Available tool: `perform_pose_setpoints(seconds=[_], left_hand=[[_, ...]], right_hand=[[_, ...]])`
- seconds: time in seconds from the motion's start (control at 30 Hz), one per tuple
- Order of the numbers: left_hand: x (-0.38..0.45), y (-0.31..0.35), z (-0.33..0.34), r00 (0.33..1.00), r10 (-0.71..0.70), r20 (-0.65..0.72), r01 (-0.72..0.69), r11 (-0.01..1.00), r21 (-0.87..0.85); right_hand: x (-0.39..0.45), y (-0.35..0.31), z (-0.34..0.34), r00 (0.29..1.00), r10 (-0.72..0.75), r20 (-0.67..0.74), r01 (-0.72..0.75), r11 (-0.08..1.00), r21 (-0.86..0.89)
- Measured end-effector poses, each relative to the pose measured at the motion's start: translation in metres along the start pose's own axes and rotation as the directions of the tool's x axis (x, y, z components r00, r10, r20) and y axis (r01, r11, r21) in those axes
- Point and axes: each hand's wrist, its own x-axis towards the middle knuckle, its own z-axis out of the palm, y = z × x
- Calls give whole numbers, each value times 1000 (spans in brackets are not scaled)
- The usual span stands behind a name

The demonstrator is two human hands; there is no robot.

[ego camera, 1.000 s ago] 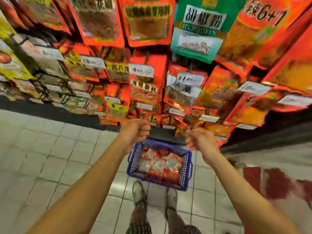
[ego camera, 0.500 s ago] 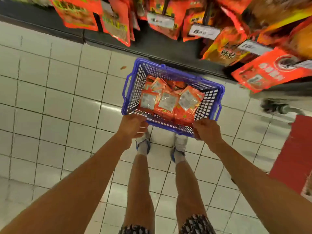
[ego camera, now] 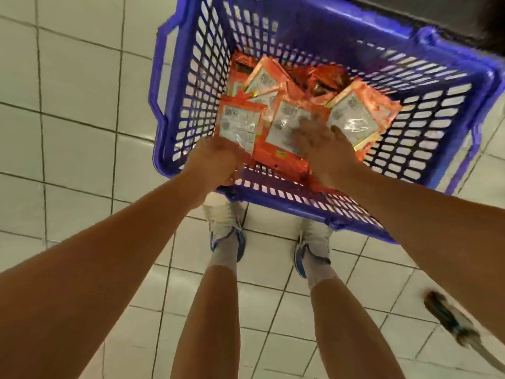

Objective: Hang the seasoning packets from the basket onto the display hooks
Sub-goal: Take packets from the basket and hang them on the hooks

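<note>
A blue plastic basket (ego camera: 188, 86) stands on the tiled floor in front of my feet. Several orange seasoning packets lie inside it, white label side up. My left hand (ego camera: 216, 162) reaches over the near wall, and its curled fingers hold the near edge of the left packet (ego camera: 237, 121). My right hand (ego camera: 325, 149) is blurred, with its fingers spread on the middle packet (ego camera: 287, 116). Another packet (ego camera: 355, 116) lies just right of that hand. The display hooks are out of view.
My bare legs and white-and-blue shoes (ego camera: 226, 231) stand just behind the basket. A dark shelf base (ego camera: 410, 12) runs along the top right. At the lower right a blurred dark object (ego camera: 451, 324) lies on the white tiles.
My view dropped from the hanging display to the basket. Both hands went from above the basket's near rim down into it, onto the packets.
</note>
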Motion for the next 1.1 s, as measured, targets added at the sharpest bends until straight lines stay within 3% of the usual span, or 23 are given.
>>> perform_pose_setpoints(seconds=[0.1,0.2,0.63,0.7,0.8,0.9,1.0,1.07,1.1], left_hand=[[15,-12,1,997,59,-52,-53,994,99],[16,-13,6,992,123,-13,-120,981,154],[16,-9,5,999,48,-22,-44,988,147],[15,-9,7,998,49,-27,-45,988,146],[14,-7,9,998,57,-34,-50,986,161],[12,-1,11,985,171,-12,-169,979,112],[7,11,16,952,306,6,-303,947,-105],[9,17,21,960,281,5,-262,899,-350],[8,21,24,973,231,23,-198,877,-437]], right_hand=[[26,-5,14,992,-125,27,128,982,-141],[27,1,22,994,-104,27,107,980,-165],[26,25,23,990,-127,-61,110,967,-228],[23,21,22,983,-117,-143,94,983,-157],[22,15,3,957,-23,-291,94,968,232],[1,8,-34,949,43,-312,185,725,664],[-30,4,-58,990,55,-133,88,498,863],[-42,5,-60,998,65,-8,-11,292,956],[-46,8,-61,995,83,55,-65,133,989]])
